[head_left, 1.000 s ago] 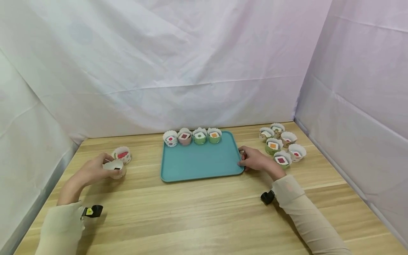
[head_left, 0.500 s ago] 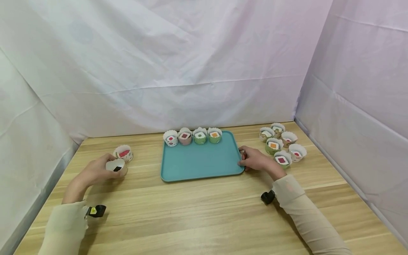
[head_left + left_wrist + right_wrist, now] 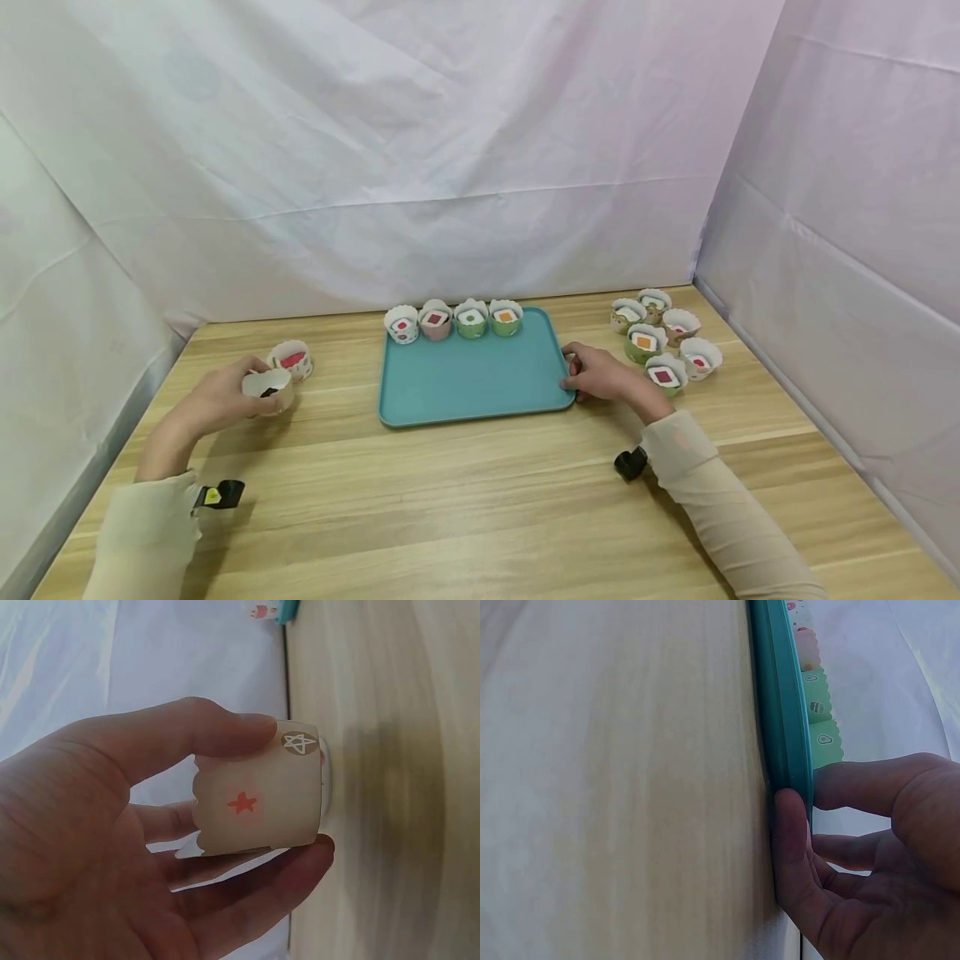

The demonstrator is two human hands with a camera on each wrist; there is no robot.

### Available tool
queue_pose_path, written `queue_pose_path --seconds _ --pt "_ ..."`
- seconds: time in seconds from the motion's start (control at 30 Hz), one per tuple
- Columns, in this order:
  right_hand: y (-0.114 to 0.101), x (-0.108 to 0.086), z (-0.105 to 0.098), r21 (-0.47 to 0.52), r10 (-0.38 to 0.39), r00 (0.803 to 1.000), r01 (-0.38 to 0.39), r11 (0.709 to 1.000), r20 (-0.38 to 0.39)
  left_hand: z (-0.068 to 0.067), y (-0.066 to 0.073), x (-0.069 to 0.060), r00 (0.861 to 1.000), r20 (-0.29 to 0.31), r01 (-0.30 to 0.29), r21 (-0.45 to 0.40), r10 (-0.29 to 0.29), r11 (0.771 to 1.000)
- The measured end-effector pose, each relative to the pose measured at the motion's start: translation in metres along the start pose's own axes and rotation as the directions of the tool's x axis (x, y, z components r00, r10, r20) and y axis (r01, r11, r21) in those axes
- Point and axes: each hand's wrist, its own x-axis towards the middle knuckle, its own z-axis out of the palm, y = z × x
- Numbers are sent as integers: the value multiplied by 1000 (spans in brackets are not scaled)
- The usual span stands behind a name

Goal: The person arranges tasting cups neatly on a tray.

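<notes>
My left hand (image 3: 220,400) holds a pale paper baking cup (image 3: 268,390) between thumb and fingers, with a dark piece inside. The left wrist view shows the cup's side (image 3: 247,795) with a red star, held a little off the table. Just behind it stands another baking cup (image 3: 292,360) with a red piece in it. At the right end of the teal tray (image 3: 472,375), my right hand (image 3: 603,373) grips the front right corner, thumb and fingers on the rim (image 3: 784,712). A row of several filled baking cups (image 3: 471,321) lines the tray's back edge.
Right of the tray, several more filled baking cups (image 3: 663,377) stand grouped on the wooden table (image 3: 450,500). White cloth (image 3: 450,167) hangs behind the table and on both sides.
My left hand, with its cup, has shifted slightly right and then back left. The cup with the red piece has moved a little right. The right hand and tray stay put.
</notes>
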Motion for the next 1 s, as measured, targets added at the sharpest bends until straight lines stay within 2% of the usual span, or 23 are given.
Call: queue_pose_path --seconds 0.17,0.33,0.6,0.8,1.0 --pt "0 0 0 6 -1 1000 1 1000 -1 -5 12 -3 1000 11 2 14 -3 1000" --pt "-1 0 0 3 -2 1000 2 1000 1 -3 22 -3 999 -38 -30 19 31 999" --pt "0 0 0 -3 9 1000 -9 1000 0 12 38 4 990 -112 -89 -63 82 994" --pt "-2 -1 0 -7 0 1000 0 1000 0 27 48 13 975 -188 -135 -88 117 987" --pt "0 0 0 -4 4 1000 -4 1000 -2 38 55 19 962 -238 -164 -106 135 981"
